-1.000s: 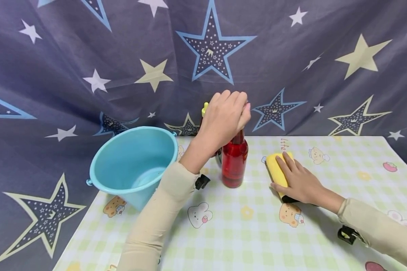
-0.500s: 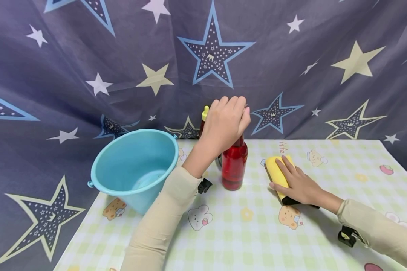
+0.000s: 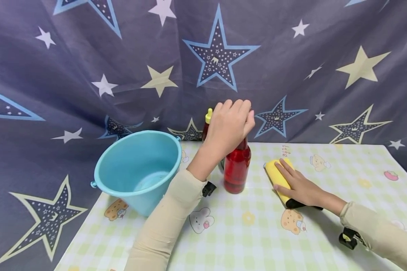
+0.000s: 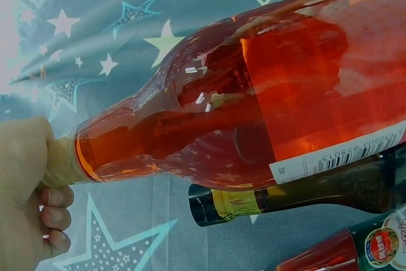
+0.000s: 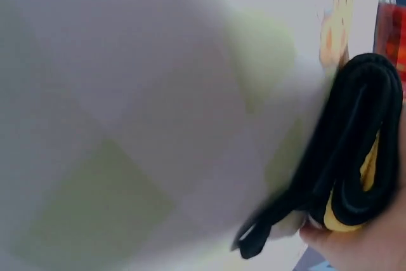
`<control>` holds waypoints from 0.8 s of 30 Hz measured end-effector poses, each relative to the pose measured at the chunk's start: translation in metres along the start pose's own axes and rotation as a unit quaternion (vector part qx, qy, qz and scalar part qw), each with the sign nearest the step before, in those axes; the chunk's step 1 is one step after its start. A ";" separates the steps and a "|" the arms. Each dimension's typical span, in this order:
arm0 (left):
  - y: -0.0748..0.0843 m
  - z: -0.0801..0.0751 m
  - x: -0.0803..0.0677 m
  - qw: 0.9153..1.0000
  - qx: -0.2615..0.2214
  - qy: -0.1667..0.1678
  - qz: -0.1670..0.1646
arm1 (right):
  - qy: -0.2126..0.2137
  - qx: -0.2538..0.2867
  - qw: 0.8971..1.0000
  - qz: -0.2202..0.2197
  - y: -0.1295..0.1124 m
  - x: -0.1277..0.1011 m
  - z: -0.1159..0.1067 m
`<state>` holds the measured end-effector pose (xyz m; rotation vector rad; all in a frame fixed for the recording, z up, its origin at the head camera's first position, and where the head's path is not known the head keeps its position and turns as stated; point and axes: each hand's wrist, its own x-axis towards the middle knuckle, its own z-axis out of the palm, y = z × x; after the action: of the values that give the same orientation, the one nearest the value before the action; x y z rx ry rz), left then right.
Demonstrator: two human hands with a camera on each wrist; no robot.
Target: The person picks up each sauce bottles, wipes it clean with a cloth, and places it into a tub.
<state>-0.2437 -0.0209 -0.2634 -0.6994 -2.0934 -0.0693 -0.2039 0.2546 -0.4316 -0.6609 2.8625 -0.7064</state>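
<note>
The clear glass bottle of red liquid (image 3: 236,169), standing upright on the checked tablecloth (image 3: 257,241) beside the light-blue plastic bucket (image 3: 139,169), is gripped at its neck by the left hand (image 3: 230,126), best kept vertical, while the yellow-and-black sponge (image 3: 279,180) is pressed flat under the right hand (image 3: 300,188).

Clear, glossy glass is seen in the red bottle (image 4: 254,93), with highlights along its shoulder and a matt paper label (barcode printed on it). A smooth plastic look is shown by the blue bucket (image 3: 139,169). The yellow pad (image 3: 277,177) appears soft and matt, edged by a black cloth strap (image 5: 355,150). The checked table cover (image 3: 257,233) looks smooth; the starred backdrop (image 3: 88,56) is creased cloth.
</note>
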 end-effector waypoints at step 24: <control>0.002 0.003 0.001 0.999 -0.026 0.021 -0.016 | 0.025 -0.025 0.987 -0.159 0.017 0.021 -0.012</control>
<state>-0.2455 -0.0175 -0.2652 -0.6908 -2.0695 -0.1547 -0.2322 0.2640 -0.4299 -1.1392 2.8575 -0.6995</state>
